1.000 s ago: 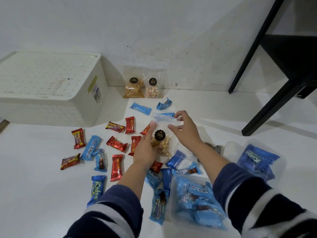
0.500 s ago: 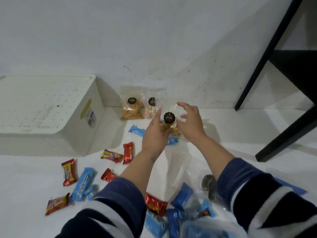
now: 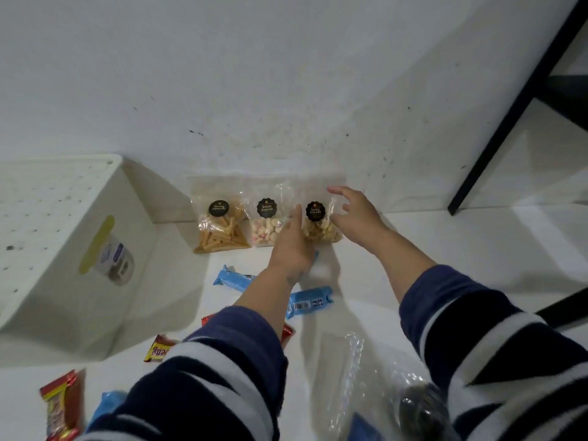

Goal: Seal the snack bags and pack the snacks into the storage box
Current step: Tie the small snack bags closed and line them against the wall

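Three clear snack bags with black round labels stand in a row against the white wall: a stick-snack bag (image 3: pixel 219 230), a pink-and-white biscuit bag (image 3: pixel 265 226) and a nut bag (image 3: pixel 319 226). My left hand (image 3: pixel 291 249) lies flat against the nut bag's left side, thumb up. My right hand (image 3: pixel 356 216) touches its right edge with fingers spread. The bag rests on the floor between them. The white storage box (image 3: pixel 63 237) with a perforated top stands at the left.
Blue wrapped snacks (image 3: pixel 235 278) (image 3: pixel 310 302) lie just behind my left forearm. Red and yellow wrappers (image 3: pixel 63 405) (image 3: pixel 159 351) sit at the lower left. A crumpled clear plastic bag (image 3: pixel 366 393) is at the bottom. A black table leg (image 3: pixel 509 106) slants at the right.
Both hands carried the nut bag from mid-air forward to the wall and set it down to the right of the biscuit bag. The fingers have loosened around it.
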The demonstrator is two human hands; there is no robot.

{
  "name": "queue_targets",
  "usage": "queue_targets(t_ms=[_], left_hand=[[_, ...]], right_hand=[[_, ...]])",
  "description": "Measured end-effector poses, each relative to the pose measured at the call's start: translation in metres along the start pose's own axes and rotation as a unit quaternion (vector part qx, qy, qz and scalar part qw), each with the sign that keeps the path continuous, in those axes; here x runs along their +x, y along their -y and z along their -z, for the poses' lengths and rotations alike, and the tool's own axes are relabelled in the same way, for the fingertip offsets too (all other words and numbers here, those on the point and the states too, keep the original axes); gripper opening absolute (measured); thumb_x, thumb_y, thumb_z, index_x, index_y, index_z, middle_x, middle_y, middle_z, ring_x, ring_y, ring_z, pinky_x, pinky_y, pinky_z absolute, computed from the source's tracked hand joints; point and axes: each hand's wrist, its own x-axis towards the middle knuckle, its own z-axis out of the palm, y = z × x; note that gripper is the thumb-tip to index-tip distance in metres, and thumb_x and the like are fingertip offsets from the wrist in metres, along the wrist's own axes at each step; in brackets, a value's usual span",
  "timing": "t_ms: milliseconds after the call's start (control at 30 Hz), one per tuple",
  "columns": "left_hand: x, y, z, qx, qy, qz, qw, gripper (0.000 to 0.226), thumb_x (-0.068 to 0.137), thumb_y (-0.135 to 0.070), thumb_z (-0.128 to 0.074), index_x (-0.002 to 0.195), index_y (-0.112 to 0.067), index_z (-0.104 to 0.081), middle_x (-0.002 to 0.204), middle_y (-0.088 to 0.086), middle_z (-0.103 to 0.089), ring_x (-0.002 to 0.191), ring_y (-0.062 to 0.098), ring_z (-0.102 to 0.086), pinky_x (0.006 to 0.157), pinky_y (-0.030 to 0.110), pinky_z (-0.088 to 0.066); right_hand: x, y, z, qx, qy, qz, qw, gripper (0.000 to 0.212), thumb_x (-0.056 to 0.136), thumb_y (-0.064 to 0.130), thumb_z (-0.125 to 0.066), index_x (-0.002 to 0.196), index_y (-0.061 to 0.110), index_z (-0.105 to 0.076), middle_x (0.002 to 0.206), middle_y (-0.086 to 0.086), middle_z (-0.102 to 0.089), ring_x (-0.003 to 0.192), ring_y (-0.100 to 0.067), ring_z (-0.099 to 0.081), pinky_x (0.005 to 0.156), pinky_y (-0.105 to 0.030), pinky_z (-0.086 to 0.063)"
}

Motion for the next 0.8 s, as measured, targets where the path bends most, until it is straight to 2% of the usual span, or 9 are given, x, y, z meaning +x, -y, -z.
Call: queue_targets(t_ms=[67,100,233,367,433,533,600,700,800], left_hand=[[-0.007,-0.001,0.001,-0.005,-0.026,-0.009,1.000,0.083,0.089,-0.006,-0.057,0.152,-0.024,-0.007,0.151,0.011,-0.032,0.134,0.027,-0.039,0.100,0.031,-0.036],[-0.012,-0.002,0.001,-0.008,-0.040,-0.018,0.999,0.079,0.090,-0.006,-0.056,0.152,-0.023,-0.010,0.150,0.010,-0.033,0.132,0.027,-0.040,0.097,0.029,-0.036],[-0.048,-0.009,-0.004,0.013,-0.073,-0.053,0.996,0.057,0.093,-0.011,-0.052,0.146,-0.019,-0.032,0.147,0.006,-0.035,0.131,0.024,-0.041,0.096,0.026,-0.036],[-0.098,-0.014,-0.018,0.046,-0.105,-0.078,0.990,0.043,0.092,-0.011,-0.051,0.134,-0.018,-0.047,0.138,0.005,-0.045,0.125,0.025,-0.043,0.101,0.035,-0.038],[-0.125,-0.013,-0.027,0.025,-0.081,-0.076,0.993,0.039,0.093,-0.013,-0.052,0.131,-0.019,-0.049,0.135,0.005,-0.048,0.122,0.023,-0.048,0.101,0.036,-0.042],[-0.163,-0.011,-0.041,0.032,0.015,-0.019,0.999,0.038,0.094,-0.019,-0.054,0.131,-0.016,-0.049,0.132,0.007,-0.052,0.118,0.023,-0.054,0.100,0.033,-0.044],[-0.186,-0.009,-0.048,0.034,0.052,0.036,0.997,0.043,0.094,-0.023,-0.055,0.134,-0.015,-0.044,0.131,0.009,-0.054,0.116,0.025,-0.055,0.100,0.034,-0.044],[-0.213,-0.006,-0.055,0.017,0.062,0.089,0.994,0.046,0.093,-0.016,-0.053,0.136,-0.014,-0.040,0.124,0.014,-0.059,0.112,0.029,-0.057,0.094,0.033,-0.044],[-0.227,-0.010,-0.055,-0.020,0.027,0.113,0.993,0.044,0.090,-0.008,-0.053,0.133,-0.012,-0.041,0.111,0.016,-0.064,0.098,0.027,-0.061,0.083,0.029,-0.047]], right_hand=[[-0.009,-0.002,0.005,-0.018,0.014,-0.006,1.000,0.055,0.089,0.000,-0.052,0.137,0.024,-0.047,0.147,-0.003,-0.036,0.131,-0.022,-0.044,0.086,-0.023,-0.043],[-0.016,-0.003,0.008,-0.027,0.022,-0.010,0.999,0.052,0.089,0.001,-0.052,0.136,0.024,-0.048,0.146,-0.003,-0.036,0.130,-0.022,-0.044,0.083,-0.022,-0.041],[-0.061,-0.010,0.026,-0.088,0.073,-0.019,0.993,0.043,0.091,0.011,-0.057,0.132,0.024,-0.053,0.143,-0.004,-0.043,0.129,-0.022,-0.046,0.098,-0.027,-0.040],[-0.119,-0.019,0.041,-0.137,0.118,-0.033,0.983,0.039,0.091,0.015,-0.059,0.128,0.024,-0.056,0.134,-0.006,-0.051,0.120,-0.024,-0.053,0.095,-0.029,-0.043],[-0.150,-0.021,0.044,-0.147,0.121,-0.022,0.981,0.035,0.090,0.014,-0.060,0.124,0.022,-0.060,0.129,-0.007,-0.054,0.116,-0.023,-0.055,0.096,-0.030,-0.044],[-0.194,-0.025,0.041,-0.188,0.133,-0.009,0.973,0.032,0.088,0.017,-0.061,0.120,0.023,-0.062,0.126,-0.004,-0.055,0.117,-0.022,-0.055,0.100,-0.034,-0.044],[-0.220,-0.028,0.038,-0.251,0.139,-0.022,0.958,0.033,0.089,0.023,-0.059,0.121,0.028,-0.060,0.128,-0.002,-0.052,0.120,-0.023,-0.051,0.100,-0.037,-0.042],[-0.259,-0.035,0.032,-0.331,0.125,-0.035,0.935,0.042,0.089,0.037,-0.058,0.129,0.029,-0.054,0.134,0.000,-0.046,0.126,-0.025,-0.041,0.100,-0.041,-0.035],[-0.285,-0.042,0.027,-0.342,0.121,-0.012,0.932,0.058,0.085,0.055,-0.055,0.136,0.029,-0.048,0.137,0.002,-0.044,0.129,-0.023,-0.036,0.105,-0.041,-0.031]])
